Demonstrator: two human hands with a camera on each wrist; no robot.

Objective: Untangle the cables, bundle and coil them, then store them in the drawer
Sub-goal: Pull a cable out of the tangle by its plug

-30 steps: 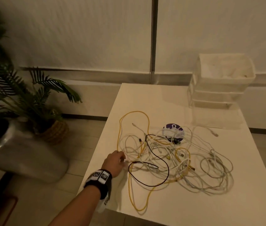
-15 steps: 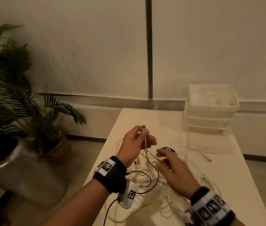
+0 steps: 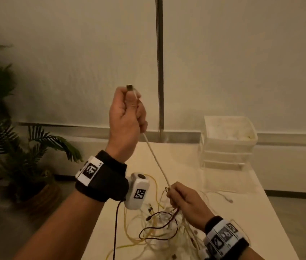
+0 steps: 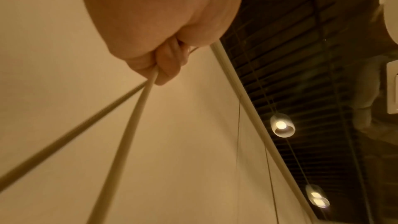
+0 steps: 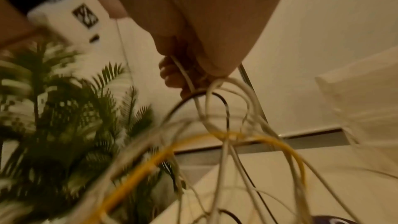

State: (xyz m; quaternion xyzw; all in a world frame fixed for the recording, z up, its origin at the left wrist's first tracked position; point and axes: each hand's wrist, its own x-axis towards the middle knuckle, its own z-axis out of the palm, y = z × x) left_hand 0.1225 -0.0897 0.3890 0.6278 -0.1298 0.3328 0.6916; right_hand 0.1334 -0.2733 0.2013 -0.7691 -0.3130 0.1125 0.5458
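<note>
My left hand (image 3: 129, 113) is raised high above the table and grips the end of a white cable (image 3: 156, 160), whose plug (image 3: 129, 87) sticks out above the fist. The cable runs taut down to my right hand (image 3: 184, 199), which grips it and several other strands just above the tangle of white, yellow and dark cables (image 3: 167, 228) on the white table (image 3: 242, 212). In the left wrist view the white cable (image 4: 133, 125) leaves the curled fingers (image 4: 170, 64). The right wrist view shows white, yellow and dark loops (image 5: 226, 125) hanging from the fist (image 5: 183, 74).
A stack of translucent drawers (image 3: 227, 141) stands at the table's far right. Potted palms (image 3: 7, 147) and a wicker pot (image 3: 41, 192) sit on the floor to the left. A white wall with a dark vertical seam (image 3: 159, 72) lies behind.
My left hand picked the white cable's end from the table and lifted it high. My right hand came in and now grips the cable near the tangle, pulling it taut.
</note>
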